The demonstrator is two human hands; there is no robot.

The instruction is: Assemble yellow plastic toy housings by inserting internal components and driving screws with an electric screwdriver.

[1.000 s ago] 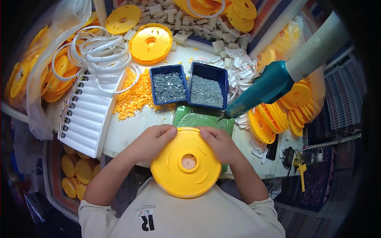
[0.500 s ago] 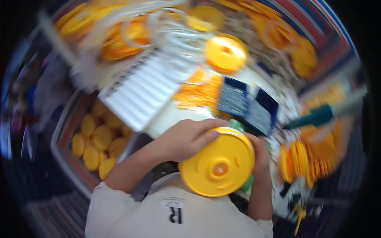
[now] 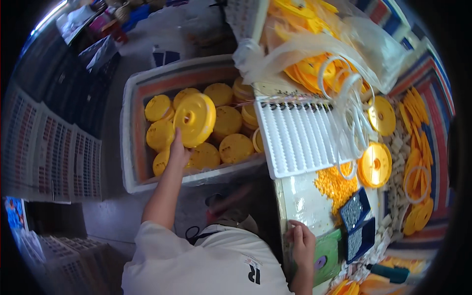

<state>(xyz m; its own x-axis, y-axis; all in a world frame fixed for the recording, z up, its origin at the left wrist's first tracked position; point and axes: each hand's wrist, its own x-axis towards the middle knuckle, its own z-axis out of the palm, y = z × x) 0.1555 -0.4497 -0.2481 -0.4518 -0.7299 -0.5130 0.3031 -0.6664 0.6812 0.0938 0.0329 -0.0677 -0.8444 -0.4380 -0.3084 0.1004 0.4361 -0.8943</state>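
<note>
My left hand grips a round yellow plastic reel by its edge, holding it tilted above a large box on the left. Inside the box lie several similar yellow reels, partly hidden by the held one. My right hand is at the worktable's near edge, fingers loosely bent and nothing visible in it. Beside that hand is a green fixture with a purple disc at its centre. Two blue trays of small metal parts lie just beyond it.
A white ridged tray sits on the worktable near loose orange pieces. White rings, yellow discs and a clear bag lie beyond. A green-handled tool is at lower right. Stacked crates stand left.
My view has swung left toward the box. The reel, between both hands before, has moved left over the box in my left hand alone. My right hand has let go.
</note>
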